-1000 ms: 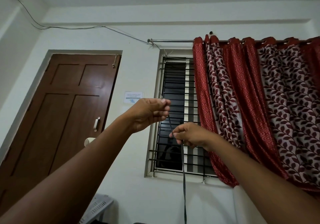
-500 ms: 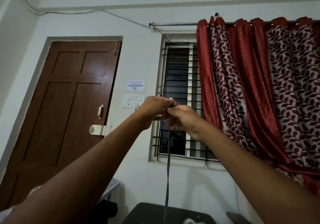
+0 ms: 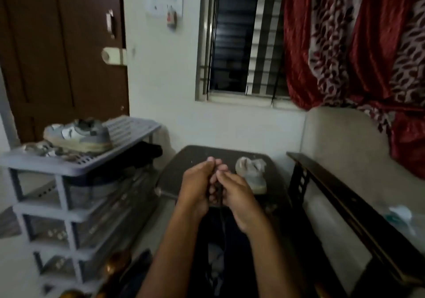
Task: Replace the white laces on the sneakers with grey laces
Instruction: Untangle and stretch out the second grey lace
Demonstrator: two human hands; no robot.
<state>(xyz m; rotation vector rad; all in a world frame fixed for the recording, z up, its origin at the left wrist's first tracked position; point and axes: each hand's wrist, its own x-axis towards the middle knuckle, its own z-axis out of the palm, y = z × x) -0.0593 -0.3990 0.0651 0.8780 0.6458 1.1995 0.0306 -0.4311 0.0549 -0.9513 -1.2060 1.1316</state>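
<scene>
While both hands meet above the dark rounded bench [image 3: 184, 159], the left hand [image 3: 197, 182] and right hand [image 3: 236, 196] each keep a pinching grip on the thin dark grey lace [image 3: 221, 196], which hangs down between the forearms. One pale grey sneaker [image 3: 251, 173] lies on the bench just beyond the right hand; another grey-and-white sneaker [image 3: 78, 135] sits atop the lilac plastic shoe rack [image 3: 69, 162].
</scene>
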